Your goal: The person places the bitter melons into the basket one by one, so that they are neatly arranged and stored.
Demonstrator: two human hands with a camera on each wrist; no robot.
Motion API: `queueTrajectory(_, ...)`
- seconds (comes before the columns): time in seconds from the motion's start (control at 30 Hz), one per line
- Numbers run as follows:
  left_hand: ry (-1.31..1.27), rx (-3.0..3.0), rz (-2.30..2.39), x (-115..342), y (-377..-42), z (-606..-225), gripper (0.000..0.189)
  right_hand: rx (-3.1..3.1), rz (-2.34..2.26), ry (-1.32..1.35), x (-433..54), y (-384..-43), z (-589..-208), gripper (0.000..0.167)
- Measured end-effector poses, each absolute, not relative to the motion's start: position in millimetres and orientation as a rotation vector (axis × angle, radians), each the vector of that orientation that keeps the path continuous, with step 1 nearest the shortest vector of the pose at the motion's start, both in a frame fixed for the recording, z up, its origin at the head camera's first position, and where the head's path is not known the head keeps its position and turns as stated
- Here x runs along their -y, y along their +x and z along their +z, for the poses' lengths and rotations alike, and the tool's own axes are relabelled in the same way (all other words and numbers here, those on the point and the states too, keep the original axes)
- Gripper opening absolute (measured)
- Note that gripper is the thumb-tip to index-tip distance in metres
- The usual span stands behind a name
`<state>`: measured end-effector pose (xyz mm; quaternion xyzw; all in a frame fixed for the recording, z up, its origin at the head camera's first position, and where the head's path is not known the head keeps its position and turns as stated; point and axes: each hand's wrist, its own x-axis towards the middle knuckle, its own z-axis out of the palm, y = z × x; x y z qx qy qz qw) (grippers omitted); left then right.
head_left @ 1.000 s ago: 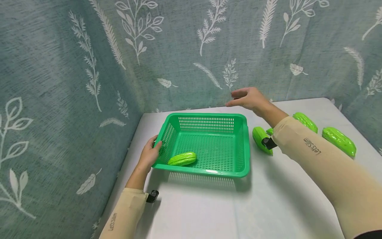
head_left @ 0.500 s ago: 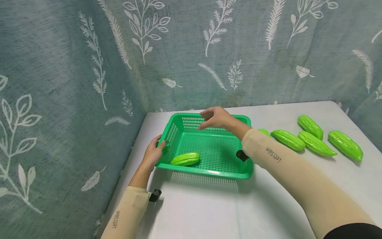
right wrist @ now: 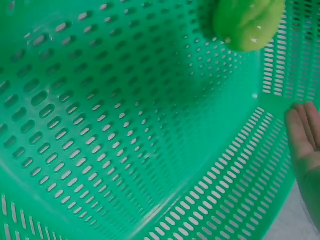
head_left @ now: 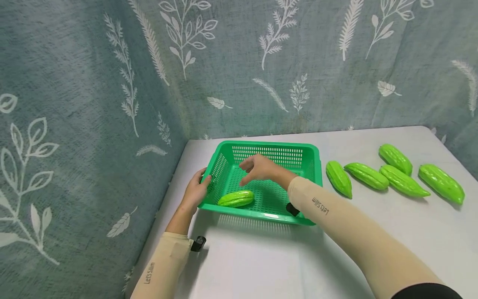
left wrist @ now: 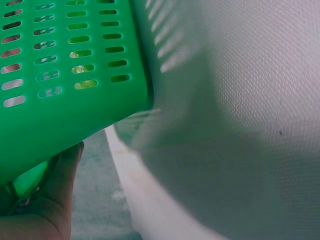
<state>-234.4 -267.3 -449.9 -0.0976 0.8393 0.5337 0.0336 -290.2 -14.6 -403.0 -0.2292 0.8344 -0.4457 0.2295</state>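
A green slotted plastic basket [head_left: 311, 182] stands on the white table. One glossy green bitter gourd [head_left: 236, 198] lies in its front-left corner, and it also shows in the right wrist view as the gourd [right wrist: 248, 22] on the basket floor [right wrist: 125, 125]. My left hand [head_left: 197, 190] grips the basket's left rim, thumb on top; the left wrist view has that hand [left wrist: 50, 200] under the basket wall [left wrist: 65, 75]. My right hand [head_left: 257, 168] hovers open inside the basket, just above and right of the gourd, holding nothing.
Several more green gourds lie in a row on the table right of the basket, the nearest [head_left: 338, 178] close to its right wall and the farthest [head_left: 442, 183] by the table's right side. Leaf-print curtain [head_left: 93, 104] closes off the left and back.
My right hand has come from above the basket's far right corner leftward and down into the basket, toward the gourd. The left hand keeps its hold on the rim.
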Motion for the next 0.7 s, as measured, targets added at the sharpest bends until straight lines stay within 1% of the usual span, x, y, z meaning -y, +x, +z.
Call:
queueTrajectory(0.43,-0.305,-2.610,1.615,268,-235,-452,0.055,-2.308,-0.975,-0.690,27,-287,-433,0.069)
queueTrajectory(0.57,-0.309,-2.608,1.616,268,-234,-451,0.056,-2.329,-0.865,-0.754,32,-285,-437,0.067)
queueTrajectory(0.7,-0.308,-2.598,1.615,269,-234,-450,0.055,-2.340,-0.778,-0.794,37,-283,-441,0.060)
